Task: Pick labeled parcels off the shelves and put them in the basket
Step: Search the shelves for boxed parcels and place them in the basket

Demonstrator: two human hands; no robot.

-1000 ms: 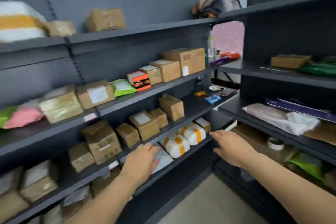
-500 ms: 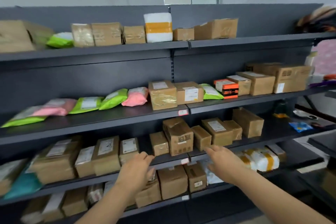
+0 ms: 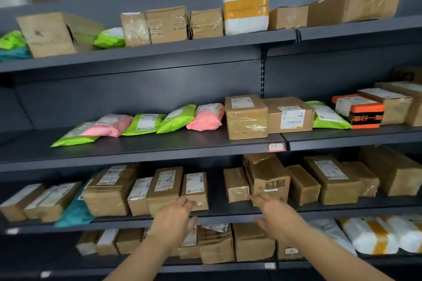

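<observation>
Small labelled parcel (image 3: 194,186) stands upright at the front of the third shelf (image 3: 228,215), label facing out for easy reading, squeezed between taller brown boxes; left hand (image 3: 173,217) comes in at its lower edge, fingers (image 3: 187,203) loosely spread, gripping nothing, contact unclear; right hand (image 3: 274,214) reaches toward the printed carton (image 3: 269,178), fingers likewise apart and empty; a pick looks imminent; basket out of view.

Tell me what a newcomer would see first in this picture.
The white parcel with an orange band stands out on the top shelf. On the second shelf, pink bags and green bags lie in a row. The left hand and right hand reach open toward brown boxes on the third shelf.
</observation>
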